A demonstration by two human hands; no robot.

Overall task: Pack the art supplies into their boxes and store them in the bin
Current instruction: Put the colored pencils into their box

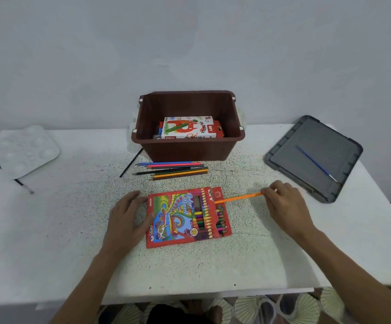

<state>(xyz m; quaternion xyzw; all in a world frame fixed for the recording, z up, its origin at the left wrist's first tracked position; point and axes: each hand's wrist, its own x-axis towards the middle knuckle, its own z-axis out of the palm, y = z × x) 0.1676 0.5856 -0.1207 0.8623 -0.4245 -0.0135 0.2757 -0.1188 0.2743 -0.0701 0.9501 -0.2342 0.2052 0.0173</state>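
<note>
A red colour pencil box lies flat on the table in front of me, its open right end showing several pencils inside. My left hand rests flat on the box's left edge, with the thumb on its cover. My right hand pinches the end of an orange pencil whose tip is in the box's upper right opening. Several loose coloured pencils lie in a row behind the box. A brown bin stands behind them and holds an oil pastels box.
A grey bin lid lies at the right with a blue paintbrush on it. A white paint palette sits at the left near a black brush. A thin black stick leans by the bin.
</note>
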